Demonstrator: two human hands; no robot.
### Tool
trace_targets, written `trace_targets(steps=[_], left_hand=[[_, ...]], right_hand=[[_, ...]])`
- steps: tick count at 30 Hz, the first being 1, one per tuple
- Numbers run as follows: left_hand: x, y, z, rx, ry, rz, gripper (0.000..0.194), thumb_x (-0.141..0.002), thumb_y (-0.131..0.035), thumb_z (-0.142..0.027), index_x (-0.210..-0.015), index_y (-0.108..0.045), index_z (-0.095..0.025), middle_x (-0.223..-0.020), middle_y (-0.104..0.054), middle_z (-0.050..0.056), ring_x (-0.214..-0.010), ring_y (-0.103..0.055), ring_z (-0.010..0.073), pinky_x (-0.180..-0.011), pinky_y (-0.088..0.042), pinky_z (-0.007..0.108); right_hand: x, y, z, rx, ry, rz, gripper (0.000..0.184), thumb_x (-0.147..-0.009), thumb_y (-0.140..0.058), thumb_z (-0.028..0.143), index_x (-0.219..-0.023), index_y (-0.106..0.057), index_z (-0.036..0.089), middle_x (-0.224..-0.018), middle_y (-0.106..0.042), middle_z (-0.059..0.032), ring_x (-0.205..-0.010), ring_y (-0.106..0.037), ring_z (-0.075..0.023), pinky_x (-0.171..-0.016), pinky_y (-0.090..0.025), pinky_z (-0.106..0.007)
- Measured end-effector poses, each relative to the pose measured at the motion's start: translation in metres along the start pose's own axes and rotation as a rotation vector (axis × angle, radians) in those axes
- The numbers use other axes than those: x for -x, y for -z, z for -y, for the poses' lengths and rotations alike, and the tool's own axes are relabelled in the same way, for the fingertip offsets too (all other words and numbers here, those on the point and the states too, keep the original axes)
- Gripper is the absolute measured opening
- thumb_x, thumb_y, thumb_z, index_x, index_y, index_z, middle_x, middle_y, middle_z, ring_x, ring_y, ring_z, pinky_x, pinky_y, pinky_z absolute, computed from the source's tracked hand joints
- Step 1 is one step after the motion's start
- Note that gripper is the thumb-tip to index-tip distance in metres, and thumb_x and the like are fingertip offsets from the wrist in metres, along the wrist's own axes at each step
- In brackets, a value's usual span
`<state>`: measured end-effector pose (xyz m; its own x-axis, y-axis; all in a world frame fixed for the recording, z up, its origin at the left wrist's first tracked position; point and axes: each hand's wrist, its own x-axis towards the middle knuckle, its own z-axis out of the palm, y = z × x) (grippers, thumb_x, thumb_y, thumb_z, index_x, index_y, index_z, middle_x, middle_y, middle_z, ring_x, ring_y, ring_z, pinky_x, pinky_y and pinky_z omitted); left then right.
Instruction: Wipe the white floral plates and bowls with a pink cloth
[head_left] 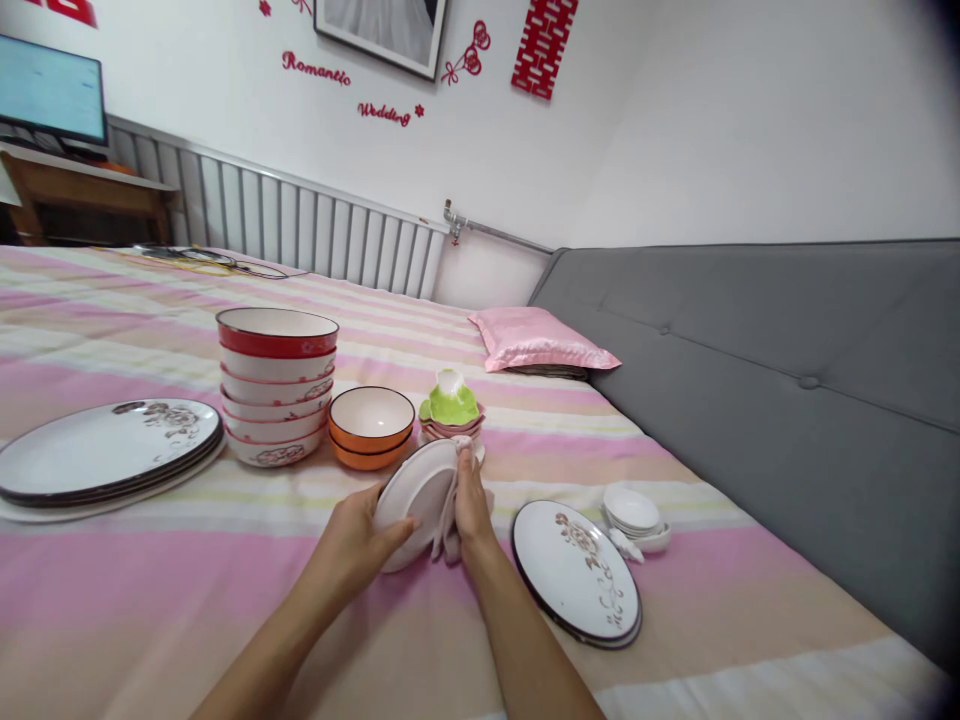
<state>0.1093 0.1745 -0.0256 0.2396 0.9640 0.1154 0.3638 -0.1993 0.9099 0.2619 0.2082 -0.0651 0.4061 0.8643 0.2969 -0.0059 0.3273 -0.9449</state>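
My left hand [358, 540] grips the left edge of a white plate [422, 490], thumb across the face turned toward me. The plate is tilted up above the bedspread. At its right side my right hand [472, 500] is closed on a pale pinkish cloth [447, 525], which wraps the rim and hangs down in folds. Just behind the plate stand two stacked orange bowls [373, 428] and a small stack topped by a green leaf-shaped dish [451, 404]. Right of my hands, round white plates with a brown flower print [576, 570] lie stacked.
A tall stack of red and white bowls [277, 390] stands left, beside stacked oval plates [112, 450]. Small white dishes [634, 515] sit at right. Farther back are a pink pillow [540, 338], a grey headboard [750, 340], cables [210, 262] and a radiator [300, 215].
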Motion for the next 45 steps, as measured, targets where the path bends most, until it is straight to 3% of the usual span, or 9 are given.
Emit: trace_targets(steps=[3,10,20,23,29,34,37,40,45], left_hand=[[0.000,0.000,0.001,0.007,0.004,-0.014,0.038,-0.067,-0.063,-0.035,-0.097,-0.064,-0.011,-0.090,-0.072,0.009,-0.085,-0.067,0.0301,-0.073,-0.052,0.037],[0.001,0.001,0.000,-0.021,-0.013,-0.016,0.043,-0.068,-0.062,-0.033,-0.104,-0.062,-0.010,-0.096,-0.071,0.012,-0.089,-0.066,0.0309,-0.077,-0.052,0.040],[0.003,-0.001,-0.002,-0.095,-0.145,0.039,0.044,-0.072,-0.059,-0.031,-0.112,-0.060,-0.014,-0.106,-0.069,0.009,-0.094,-0.064,0.0277,-0.079,-0.050,0.032],[0.005,0.000,-0.005,-0.116,-0.165,0.050,0.041,-0.072,-0.058,-0.030,-0.110,-0.060,-0.014,-0.099,-0.071,0.007,-0.086,-0.064,0.0258,-0.074,-0.050,0.031],[0.002,-0.003,0.005,-0.131,-0.145,-0.050,0.023,-0.070,-0.053,-0.030,-0.084,-0.066,-0.017,-0.084,-0.071,0.008,-0.081,-0.065,0.0271,-0.068,-0.051,0.034],[0.000,-0.040,0.010,-0.084,-0.113,-0.213,0.037,-0.080,-0.043,-0.036,-0.110,-0.061,-0.023,-0.111,-0.066,0.009,-0.113,-0.055,0.0278,-0.079,-0.051,0.041],[0.000,-0.044,0.008,-0.043,-0.137,-0.189,0.036,-0.082,-0.044,-0.036,-0.112,-0.059,-0.024,-0.116,-0.064,0.008,-0.117,-0.053,0.0263,-0.080,-0.051,0.038],[0.001,-0.025,0.008,-0.034,-0.175,-0.134,0.030,-0.075,-0.051,-0.032,-0.101,-0.064,-0.021,-0.106,-0.068,0.007,-0.110,-0.057,0.0272,-0.080,-0.050,0.032],[0.002,0.001,0.004,-0.088,-0.159,0.010,0.018,-0.071,-0.055,-0.029,-0.079,-0.063,-0.015,-0.077,-0.070,0.007,-0.072,-0.063,0.0241,-0.061,-0.048,0.028]], right_hand=[[0.001,-0.001,-0.001,0.007,-0.136,0.011,0.063,-0.083,-0.041,0.063,-0.130,-0.050,0.021,-0.139,-0.047,-0.0083,-0.132,-0.040,-0.0215,-0.107,-0.033,-0.039],[0.010,-0.006,0.010,0.070,0.037,0.111,0.064,-0.089,-0.041,0.054,-0.142,-0.031,0.020,-0.150,-0.031,-0.0078,-0.139,-0.026,-0.0171,-0.113,-0.021,-0.037],[0.014,-0.007,0.019,0.102,0.195,-0.020,0.045,-0.095,-0.032,0.041,-0.132,-0.047,0.021,-0.135,-0.051,-0.0071,-0.127,-0.044,-0.0180,-0.109,-0.030,-0.040],[0.021,-0.007,0.036,0.260,0.422,0.066,0.039,-0.096,-0.033,0.033,-0.131,-0.048,0.022,-0.139,-0.047,-0.0070,-0.131,-0.038,-0.0185,-0.111,-0.026,-0.043],[0.044,-0.020,0.059,0.606,0.763,0.430,0.038,-0.094,-0.040,0.026,-0.130,-0.049,0.028,-0.145,-0.040,0.0002,-0.140,-0.023,-0.0204,-0.115,-0.009,-0.048],[0.057,-0.029,0.063,0.665,0.850,0.569,0.036,-0.094,-0.040,0.028,-0.129,-0.049,0.024,-0.141,-0.046,0.0009,-0.138,-0.028,-0.0166,-0.117,-0.010,-0.041],[0.056,-0.029,0.062,0.695,0.847,0.538,0.037,-0.094,-0.041,0.030,-0.128,-0.051,0.023,-0.142,-0.044,0.0001,-0.139,-0.026,-0.0186,-0.117,-0.010,-0.042],[0.050,-0.025,0.059,0.725,0.826,0.430,0.036,-0.093,-0.042,0.031,-0.128,-0.052,0.026,-0.145,-0.041,0.0006,-0.139,-0.023,-0.0216,-0.116,-0.009,-0.045],[0.038,-0.015,0.054,0.673,0.709,0.298,0.036,-0.095,-0.036,0.027,-0.126,-0.053,0.028,-0.146,-0.036,-0.0004,-0.139,-0.020,-0.0215,-0.114,-0.011,-0.048]])
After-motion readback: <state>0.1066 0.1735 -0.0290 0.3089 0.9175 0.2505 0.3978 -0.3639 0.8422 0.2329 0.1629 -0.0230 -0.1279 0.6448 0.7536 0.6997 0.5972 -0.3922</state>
